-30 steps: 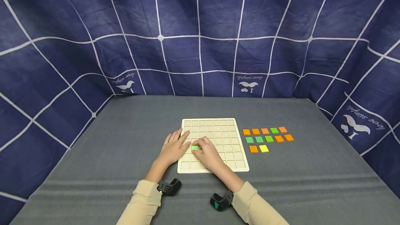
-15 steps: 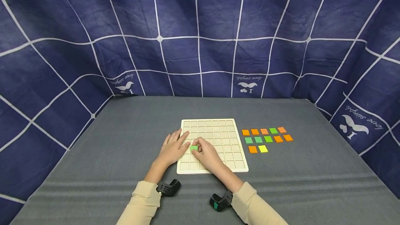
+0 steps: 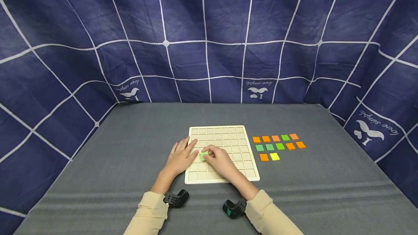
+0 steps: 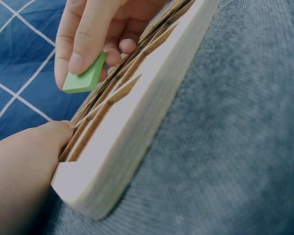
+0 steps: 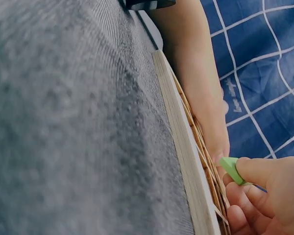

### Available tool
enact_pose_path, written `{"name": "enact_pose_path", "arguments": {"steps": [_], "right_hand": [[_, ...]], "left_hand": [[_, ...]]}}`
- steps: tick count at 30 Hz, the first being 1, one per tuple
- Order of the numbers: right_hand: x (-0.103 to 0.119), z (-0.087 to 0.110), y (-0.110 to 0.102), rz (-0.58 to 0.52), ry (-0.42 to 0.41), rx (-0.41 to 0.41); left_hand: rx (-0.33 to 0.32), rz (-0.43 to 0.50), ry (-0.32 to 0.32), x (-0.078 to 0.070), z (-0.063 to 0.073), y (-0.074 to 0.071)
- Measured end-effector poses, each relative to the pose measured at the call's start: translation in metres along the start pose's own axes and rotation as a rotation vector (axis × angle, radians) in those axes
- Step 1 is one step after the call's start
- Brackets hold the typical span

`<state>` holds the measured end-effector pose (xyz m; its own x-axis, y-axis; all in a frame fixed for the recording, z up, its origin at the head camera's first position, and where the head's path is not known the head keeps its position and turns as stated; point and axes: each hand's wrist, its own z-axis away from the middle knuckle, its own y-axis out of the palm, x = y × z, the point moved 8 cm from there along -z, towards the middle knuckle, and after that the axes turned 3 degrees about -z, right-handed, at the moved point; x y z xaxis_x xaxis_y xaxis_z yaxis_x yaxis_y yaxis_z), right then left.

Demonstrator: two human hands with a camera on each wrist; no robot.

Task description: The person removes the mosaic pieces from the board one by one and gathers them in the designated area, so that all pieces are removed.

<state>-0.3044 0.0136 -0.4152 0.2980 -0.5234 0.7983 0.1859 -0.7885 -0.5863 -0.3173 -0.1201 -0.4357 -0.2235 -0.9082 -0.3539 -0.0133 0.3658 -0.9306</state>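
Observation:
My right hand (image 3: 220, 160) pinches a small green square tile (image 3: 204, 156) between thumb and fingers, over the left part of a pale wooden grid board (image 3: 257, 177). In the left wrist view the tile (image 4: 85, 82) is tilted and apart from the board's raised ridges. The right wrist view shows its edge (image 5: 230, 169) beyond the thumb. My left hand (image 3: 179, 159) rests on the board's left edge, its fingers spread and fairly straight. Part of the grid lies hidden under both hands.
Right of the board, loose tiles lie in rows on the grey cloth (image 3: 147, 119): several orange ones (image 3: 263, 157), several green ones (image 3: 280, 146) and a yellow one (image 3: 274, 156). A blue curtain (image 3: 225, 61) with white lines surrounds the table.
The green tile, lower and flatter at the board a second ago, is now tilted in my right hand's pinch. That hand has shifted slightly right. My left hand stays on the board's edge.

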Motion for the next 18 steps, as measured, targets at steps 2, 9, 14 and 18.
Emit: {"name": "enact_pose_path", "arguments": {"steps": [2,9,14,18], "right_hand": [[0.0,0.0,-0.001,-0.006,0.007,0.004],[0.002,0.007,-0.006,-0.022,0.009,0.037],[-0.001,0.014,-0.015,-0.017,0.008,0.047],[-0.005,0.02,-0.026,-0.007,0.001,0.038]], "left_hand": [[-0.003,0.002,0.001,0.0,0.0,-0.001],[0.003,0.003,-0.006,0.001,0.0,0.0],[-0.002,0.0,-0.006,0.0,0.0,-0.001],[-0.003,-0.001,-0.007,0.0,0.0,-0.001]]}}
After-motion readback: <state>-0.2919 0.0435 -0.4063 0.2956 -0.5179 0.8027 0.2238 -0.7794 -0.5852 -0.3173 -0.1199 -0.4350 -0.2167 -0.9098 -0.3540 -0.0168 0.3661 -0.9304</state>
